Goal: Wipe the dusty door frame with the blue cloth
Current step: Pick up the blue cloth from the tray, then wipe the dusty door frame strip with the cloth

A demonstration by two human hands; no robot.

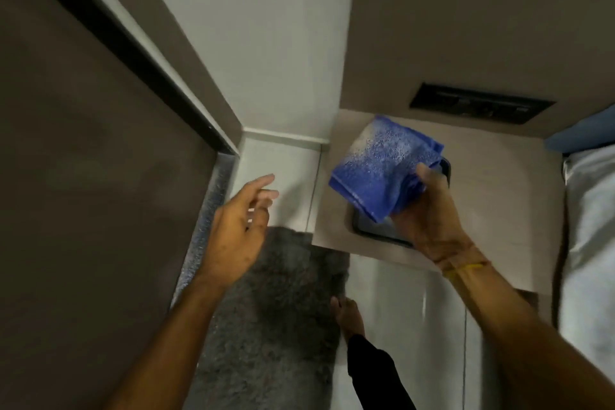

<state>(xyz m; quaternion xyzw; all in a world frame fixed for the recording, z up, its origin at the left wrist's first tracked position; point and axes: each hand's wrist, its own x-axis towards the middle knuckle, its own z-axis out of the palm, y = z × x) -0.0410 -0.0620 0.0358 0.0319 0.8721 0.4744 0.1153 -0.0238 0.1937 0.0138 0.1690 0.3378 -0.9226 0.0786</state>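
My right hand grips a bunched blue cloth, its upper face powdered with pale dust, above a small beige side table. My left hand hovers empty with its fingers spread, just right of the door's lower edge. The brown door fills the left side. Its dark frame strip runs diagonally from the top left down to the floor corner, with a pale frame band beside it. A speckled sill strip runs along the door's bottom.
A dark phone or tablet lies on the side table under the cloth. A black switch panel sits on the wall behind. A grey shaggy rug covers the floor, my bare foot beside it. Bedding lies at right.
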